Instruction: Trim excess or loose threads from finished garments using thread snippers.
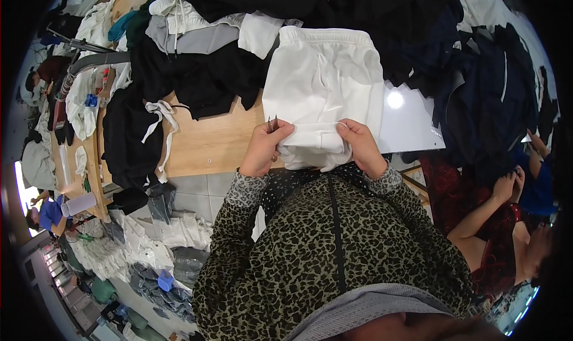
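White elastic-waist pants (325,72) lie on the table with the waistband at the far end and the near edge hanging over the table's front. My left hand (261,149) pinches the left side of the near end. Dark pointed thread snips (273,125) stick up between its thumb and fingers. On the other side, my right hand (363,149) is closed on the same near end, thumb on top. Between both hands the cloth is held folded and slightly raised; the fingers beneath it are hidden.
Black garments (203,81) and a grey and white drawstring garment (191,33) lie on the wooden table (209,144). Dark navy clothes (483,96) are heaped at right, beside a co-worker's hands (507,186). Bagged garments (143,245) cover the floor at lower left.
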`<action>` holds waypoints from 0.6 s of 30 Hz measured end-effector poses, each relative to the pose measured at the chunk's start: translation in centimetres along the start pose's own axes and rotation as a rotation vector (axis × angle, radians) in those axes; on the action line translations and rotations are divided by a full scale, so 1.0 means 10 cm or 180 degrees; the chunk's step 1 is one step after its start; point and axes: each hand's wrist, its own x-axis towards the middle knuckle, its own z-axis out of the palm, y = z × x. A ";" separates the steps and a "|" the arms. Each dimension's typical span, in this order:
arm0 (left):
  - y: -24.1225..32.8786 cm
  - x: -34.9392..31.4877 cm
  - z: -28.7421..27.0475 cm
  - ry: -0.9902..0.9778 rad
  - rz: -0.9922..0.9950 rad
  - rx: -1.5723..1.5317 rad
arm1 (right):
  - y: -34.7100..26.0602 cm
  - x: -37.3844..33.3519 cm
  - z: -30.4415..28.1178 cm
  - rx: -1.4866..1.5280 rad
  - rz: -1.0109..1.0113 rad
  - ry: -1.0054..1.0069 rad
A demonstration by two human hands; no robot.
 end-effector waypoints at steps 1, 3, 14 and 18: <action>0.00 0.00 0.00 0.0002 0.0025 0.0000 | 0.00 0.01 -0.02 0.0190 -0.0052 -0.0005; -0.01 0.01 -0.02 0.0007 0.0048 -0.0003 | -0.02 0.01 -0.04 0.0379 -0.0102 -0.0012; 0.09 -0.15 -0.01 -0.0173 0.0634 0.0188 | -0.14 -0.11 -0.08 -0.0073 -0.0463 -0.0144; 0.11 -0.17 0.01 -0.0266 0.0690 0.0192 | -0.13 -0.13 -0.11 -0.0141 -0.0523 -0.0247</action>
